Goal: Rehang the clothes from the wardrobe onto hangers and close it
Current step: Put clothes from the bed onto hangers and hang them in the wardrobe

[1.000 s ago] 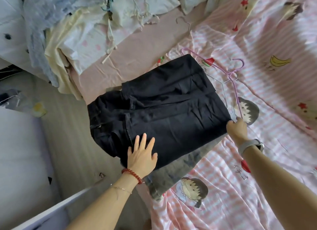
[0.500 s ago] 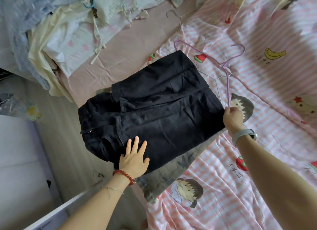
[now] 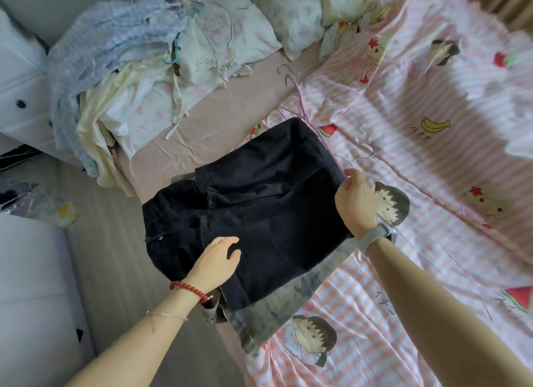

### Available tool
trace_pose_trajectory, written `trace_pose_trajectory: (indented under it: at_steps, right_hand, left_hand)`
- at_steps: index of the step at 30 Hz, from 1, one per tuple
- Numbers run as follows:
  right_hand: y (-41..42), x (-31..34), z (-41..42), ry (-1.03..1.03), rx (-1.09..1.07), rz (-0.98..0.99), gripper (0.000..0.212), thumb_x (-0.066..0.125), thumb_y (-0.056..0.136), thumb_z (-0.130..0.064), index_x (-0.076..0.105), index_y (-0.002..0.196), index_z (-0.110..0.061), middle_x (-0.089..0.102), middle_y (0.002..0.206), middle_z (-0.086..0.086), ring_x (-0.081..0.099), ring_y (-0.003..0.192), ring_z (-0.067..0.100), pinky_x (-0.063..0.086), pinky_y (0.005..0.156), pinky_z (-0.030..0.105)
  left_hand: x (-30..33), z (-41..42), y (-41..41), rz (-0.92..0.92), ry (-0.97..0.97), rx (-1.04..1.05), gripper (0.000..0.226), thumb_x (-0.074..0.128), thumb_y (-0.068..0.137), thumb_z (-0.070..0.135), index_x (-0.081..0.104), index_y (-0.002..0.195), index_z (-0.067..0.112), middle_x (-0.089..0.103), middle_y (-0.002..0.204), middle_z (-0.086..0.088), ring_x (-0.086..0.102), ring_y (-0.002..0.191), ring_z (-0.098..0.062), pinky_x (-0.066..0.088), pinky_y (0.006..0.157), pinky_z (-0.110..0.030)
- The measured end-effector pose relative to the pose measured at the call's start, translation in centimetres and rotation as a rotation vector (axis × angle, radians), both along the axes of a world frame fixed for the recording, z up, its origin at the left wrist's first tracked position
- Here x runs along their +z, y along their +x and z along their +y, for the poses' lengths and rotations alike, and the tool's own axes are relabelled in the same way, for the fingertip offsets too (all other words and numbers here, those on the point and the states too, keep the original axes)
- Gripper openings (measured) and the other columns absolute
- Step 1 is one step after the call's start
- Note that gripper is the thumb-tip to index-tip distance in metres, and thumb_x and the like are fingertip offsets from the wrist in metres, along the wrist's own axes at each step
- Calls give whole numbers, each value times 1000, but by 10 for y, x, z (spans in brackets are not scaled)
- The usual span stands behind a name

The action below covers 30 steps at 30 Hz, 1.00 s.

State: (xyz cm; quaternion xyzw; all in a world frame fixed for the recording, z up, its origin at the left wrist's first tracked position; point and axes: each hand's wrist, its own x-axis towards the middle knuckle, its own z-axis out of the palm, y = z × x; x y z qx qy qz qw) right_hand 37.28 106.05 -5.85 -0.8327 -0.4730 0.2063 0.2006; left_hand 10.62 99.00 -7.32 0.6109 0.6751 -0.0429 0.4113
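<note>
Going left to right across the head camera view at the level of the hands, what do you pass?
Grey floor → left hand resting on the folded black trousers → right hand at the purple hanger → pink striped bedsheet.

Folded black denim trousers (image 3: 253,210) lay before you on the pink striped cartoon bedsheet (image 3: 432,161).
Your left hand (image 3: 216,264) rested on them; your right hand (image 3: 357,202) pinched the thin purple hanger (image 3: 307,114).

Left hand (image 3: 218,262) reaches forward from lower left, palm down, fingers loosely bent and resting flat. Right hand (image 3: 357,204) is extended further out, fingers curled into a pinch at the tips, wrist straight.
</note>
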Motion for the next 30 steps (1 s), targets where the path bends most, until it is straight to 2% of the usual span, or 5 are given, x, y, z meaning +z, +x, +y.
trace_pose_trajectory:
  at_steps: [8,16,19,22,30]
  right_hand:
    - [-18,42,-11,181,13,5,41,46,87,-50,40,59,-21,37,46,-7,41,51,22,24,49,28]
    - [-52,117,-23,675,371,-47,51,46,79,-56,55,53,-12,46,39,1,47,38,22,28,41,23]
    - [-75,140,-25,838,462,-55,47,50,79,-50,57,51,-12,44,38,-2,45,35,17,26,40,20]
    - [-98,154,-36,918,583,-94,49,53,80,-50,59,52,-10,49,41,-1,47,37,18,30,39,24]
    - [-179,191,-104,1032,749,33,44,54,82,-46,63,67,-6,57,59,7,53,62,29,33,72,38]
  left_hand:
    - [79,46,-17,-91,420,66,52,44,96,23,25,144,16,25,150,-3,24,137,-16,22,104,-24]
    - [174,49,-63,245,910,-35,68,30,94,45,-17,141,31,-22,148,11,-26,136,-12,-13,111,-43]
    - [191,23,-86,267,875,-32,51,33,96,39,27,143,22,27,149,4,10,143,-20,-4,113,-50]
    - [206,-24,-112,107,943,103,26,40,96,30,58,111,19,59,98,2,57,94,-25,44,86,-43]
    - [239,-199,-148,-91,915,295,24,46,93,27,47,73,42,55,65,15,47,55,-7,34,50,-24]
